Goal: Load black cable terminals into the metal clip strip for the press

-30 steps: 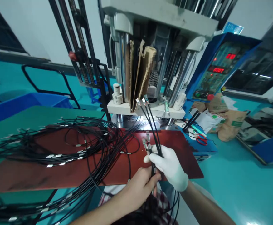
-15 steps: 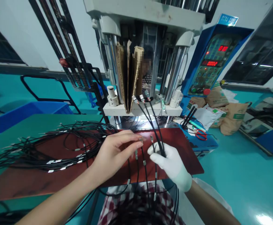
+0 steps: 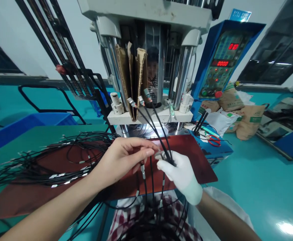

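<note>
My left hand (image 3: 126, 159) is bare, thumb and index finger closed in a pinch on a small cable end beside my right fingertips. Below its curled fingers hangs another black cable with a metal sleeve (image 3: 143, 171). My right hand (image 3: 184, 175), in a white glove, is closed around several black cables (image 3: 157, 131). Their silver metal connectors (image 3: 141, 100) point up and away toward the press. The fingertips of both hands nearly meet, and the exact contact is partly hidden. More cables run down over my lap.
A reddish-brown board (image 3: 199, 160) lies under my hands, with a coil of black cables (image 3: 68, 157) at left. Ahead stands a press (image 3: 148, 117) with folded cardboard (image 3: 140, 73) in it. At right are a control panel (image 3: 218, 63) and red-handled scissors (image 3: 214, 141).
My left hand has moved right, its fingertips now against my right fingers. The held connectors have tilted left. The view has shifted slightly, and the panel's lower display went from 0002 to 0000.
</note>
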A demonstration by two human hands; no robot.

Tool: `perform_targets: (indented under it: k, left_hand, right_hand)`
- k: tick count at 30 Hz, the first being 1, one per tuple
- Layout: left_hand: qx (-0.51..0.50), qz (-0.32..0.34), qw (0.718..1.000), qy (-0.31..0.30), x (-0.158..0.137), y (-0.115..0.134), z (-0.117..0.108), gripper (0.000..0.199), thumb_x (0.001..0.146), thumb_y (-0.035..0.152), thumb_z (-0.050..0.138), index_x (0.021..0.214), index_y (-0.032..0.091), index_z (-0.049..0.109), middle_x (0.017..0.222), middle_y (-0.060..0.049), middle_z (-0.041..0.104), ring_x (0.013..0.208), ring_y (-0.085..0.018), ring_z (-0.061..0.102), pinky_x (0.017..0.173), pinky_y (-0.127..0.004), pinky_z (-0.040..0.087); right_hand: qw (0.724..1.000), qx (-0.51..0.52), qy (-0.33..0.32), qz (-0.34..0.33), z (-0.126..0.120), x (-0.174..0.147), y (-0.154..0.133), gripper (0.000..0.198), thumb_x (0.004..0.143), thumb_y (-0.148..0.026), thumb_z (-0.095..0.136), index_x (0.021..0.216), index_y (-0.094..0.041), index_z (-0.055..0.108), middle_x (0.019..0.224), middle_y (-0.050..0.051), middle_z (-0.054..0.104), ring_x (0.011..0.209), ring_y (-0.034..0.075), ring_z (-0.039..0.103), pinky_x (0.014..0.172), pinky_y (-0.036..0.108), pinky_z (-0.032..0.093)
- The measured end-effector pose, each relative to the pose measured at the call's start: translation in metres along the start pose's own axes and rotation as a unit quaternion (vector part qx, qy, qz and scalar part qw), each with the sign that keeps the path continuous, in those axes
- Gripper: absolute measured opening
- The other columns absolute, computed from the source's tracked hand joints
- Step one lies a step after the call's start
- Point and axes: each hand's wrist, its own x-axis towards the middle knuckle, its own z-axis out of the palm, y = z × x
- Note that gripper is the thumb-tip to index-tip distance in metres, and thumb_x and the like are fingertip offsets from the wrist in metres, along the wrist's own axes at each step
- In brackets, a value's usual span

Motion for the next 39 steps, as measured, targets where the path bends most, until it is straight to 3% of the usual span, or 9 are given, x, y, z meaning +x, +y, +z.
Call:
perform_targets:
  k: [4,10,14,18,24,28,31,35,39]
  left_hand:
    - [0.076,0.033,0.996,-0.017,0.004,0.001,0.000,0.026,0.087,0.035,0.060,0.100,0.020,0.076,0.084,-0.005,0.075,0.062,-0.013,0.064,0.052,-0.020,0.050]
    - [0.090,0.084,0.992,-0.027,0.011,0.003,0.004,0.019,0.086,0.027,0.063,0.097,0.021,0.077,0.089,-0.002,0.076,0.084,-0.016,0.069,0.075,-0.023,0.053]
    - [0.090,0.099,0.989,0.061,0.009,0.007,0.002,0.015,0.084,0.024,0.064,0.092,0.020,0.077,0.080,0.000,0.074,0.069,-0.011,0.064,0.066,-0.018,0.050]
    - [0.073,0.067,0.991,0.092,0.011,0.007,-0.002,0.016,0.087,0.026,0.061,0.091,0.018,0.073,0.059,0.003,0.059,0.052,-0.006,0.050,0.051,-0.015,0.040]
    - [-0.112,0.028,0.987,0.116,0.027,-0.019,0.012,0.017,0.091,0.032,0.054,0.090,0.015,0.059,0.056,0.006,0.042,0.048,-0.005,0.035,0.043,-0.016,0.024]
    - [-0.185,0.008,0.981,0.049,0.030,-0.041,0.037,0.026,0.092,0.041,0.048,0.084,0.016,0.050,0.055,0.008,0.034,0.047,-0.006,0.027,0.044,-0.018,0.022]
    - [-0.125,0.025,0.992,0.024,0.028,-0.048,0.047,0.029,0.090,0.043,0.053,0.079,0.016,0.048,0.062,0.006,0.041,0.053,-0.007,0.035,0.049,-0.019,0.029]
    - [-0.013,0.037,0.999,-0.037,0.027,-0.050,0.042,0.027,0.085,0.037,0.062,0.076,0.016,0.049,0.069,0.004,0.046,0.063,-0.009,0.042,0.056,-0.020,0.033]
    - [-0.101,0.019,0.994,-0.046,0.031,-0.050,0.025,0.024,0.086,0.037,0.061,0.080,0.017,0.048,0.060,0.007,0.042,0.050,-0.006,0.036,0.047,-0.018,0.031]
  right_hand:
    - [0.999,-0.014,0.009,-0.041,0.000,0.008,-0.006,0.024,0.069,-0.038,0.072,0.075,-0.016,0.065,0.062,-0.003,0.057,0.048,0.006,0.040,0.046,0.021,0.033]
    - [0.999,0.019,-0.028,-0.006,0.004,0.016,-0.009,0.030,0.071,-0.041,0.071,0.063,-0.016,0.057,0.051,-0.005,0.048,0.046,0.006,0.036,0.046,0.022,0.031]
    - [0.992,0.025,-0.121,-0.001,0.002,0.015,-0.002,0.021,0.071,-0.034,0.071,0.072,-0.015,0.065,0.060,-0.003,0.055,0.056,0.008,0.046,0.058,0.022,0.041]
    - [0.996,0.046,-0.066,-0.030,-0.003,0.013,0.005,0.026,0.076,-0.032,0.066,0.098,-0.017,0.067,0.079,-0.001,0.061,0.072,0.011,0.055,0.072,0.025,0.046]
    - [0.994,-0.013,-0.027,-0.109,-0.003,0.011,0.013,0.023,0.089,-0.033,0.052,0.106,-0.020,0.060,0.093,0.003,0.061,0.086,0.015,0.057,0.081,0.029,0.045]
    - [0.994,-0.045,-0.009,-0.097,0.004,0.018,0.022,0.017,0.086,-0.036,0.055,0.088,-0.019,0.055,0.081,0.000,0.061,0.075,0.015,0.055,0.070,0.027,0.045]
    - [0.993,-0.078,0.019,-0.081,0.008,0.022,0.027,0.021,0.078,-0.036,0.065,0.082,-0.019,0.055,0.076,-0.001,0.061,0.071,0.015,0.054,0.066,0.027,0.043]
    - [0.993,-0.082,0.024,-0.081,0.007,0.021,0.029,0.019,0.076,-0.033,0.066,0.080,-0.019,0.055,0.078,0.000,0.063,0.071,0.015,0.055,0.065,0.026,0.043]
    - [0.992,-0.081,0.034,-0.095,-0.010,0.009,0.035,0.017,0.086,-0.037,0.058,0.090,-0.020,0.058,0.086,0.001,0.062,0.080,0.015,0.056,0.073,0.026,0.043]
